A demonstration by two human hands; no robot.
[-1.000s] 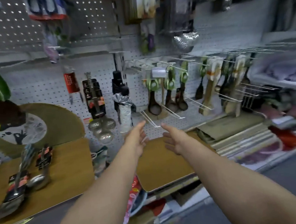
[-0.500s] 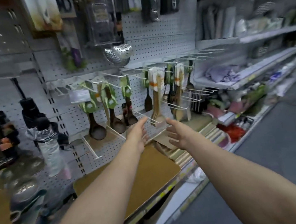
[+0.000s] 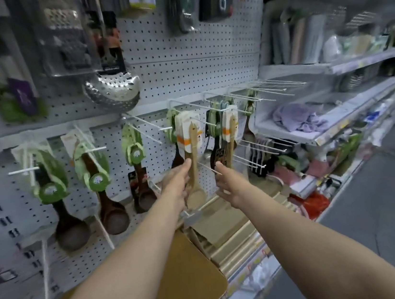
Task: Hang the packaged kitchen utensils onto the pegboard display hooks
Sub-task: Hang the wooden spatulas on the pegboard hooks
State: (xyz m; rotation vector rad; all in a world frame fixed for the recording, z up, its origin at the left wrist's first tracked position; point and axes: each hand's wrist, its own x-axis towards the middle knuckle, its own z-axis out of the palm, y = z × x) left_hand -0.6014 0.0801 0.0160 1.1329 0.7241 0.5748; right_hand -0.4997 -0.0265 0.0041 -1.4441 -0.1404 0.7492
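Head view: two hands (image 3: 178, 182) (image 3: 228, 183) flank one wooden spoon (image 3: 193, 175).

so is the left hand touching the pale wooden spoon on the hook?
Touching. The head view shows the left hand with its fingertips against the handle of the pale wooden spoon, no gap visible. The right hand is apart from it.

Both arms reach fwd to the pegboard (image 3: 192, 57). Left hand (image 3: 176, 181) touches the pale wooden spoon (image 3: 193, 175) hanging on a hook, fingers straight. Right hand (image 3: 225, 179) just beside it, fingers relaxed, holding nothing. Dark ladles (image 3: 69, 221) w/ green cards hang to the left; steel skimmer (image 3: 112, 89) above.
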